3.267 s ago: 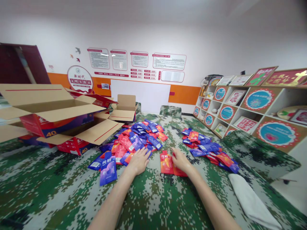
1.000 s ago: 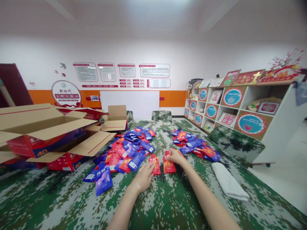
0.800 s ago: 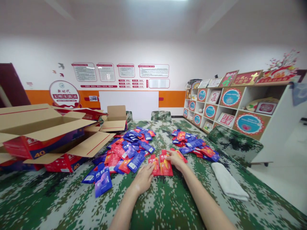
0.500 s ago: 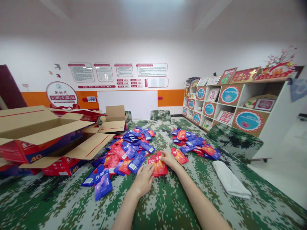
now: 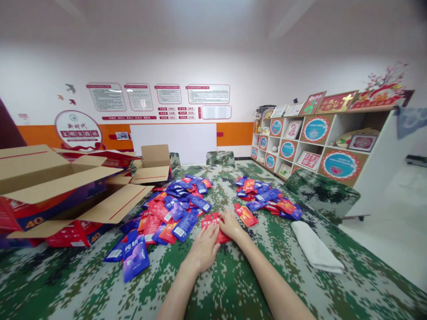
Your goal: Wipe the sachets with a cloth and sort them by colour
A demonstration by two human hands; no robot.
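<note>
Two red pouches (image 5: 207, 219) lie side by side on the camouflage tablecloth in front of me, partly hidden under my hands. My left hand (image 5: 204, 249) lies flat over their near left part, fingers stretched out. On their right side rests my right hand (image 5: 231, 226), its fingers extended over the upper edge and close to the left fingertips. A single red-orange pouch (image 5: 246, 215) is just right of my right hand. Left of my hands spreads a heap of blue and red pouches (image 5: 173, 209); a second heap (image 5: 267, 196) sits farther right.
Opened cardboard boxes (image 5: 83, 186) crowd the table's left side. A folded white towel (image 5: 316, 249) lies at the right. Camouflage-covered chairs (image 5: 322, 193) stand around the table, and a white shelf unit (image 5: 373, 178) is beyond on the right.
Both hands have moved in over the red pouches and now cover more of them. My right hand has come closer to my left. The view has shifted slightly.
</note>
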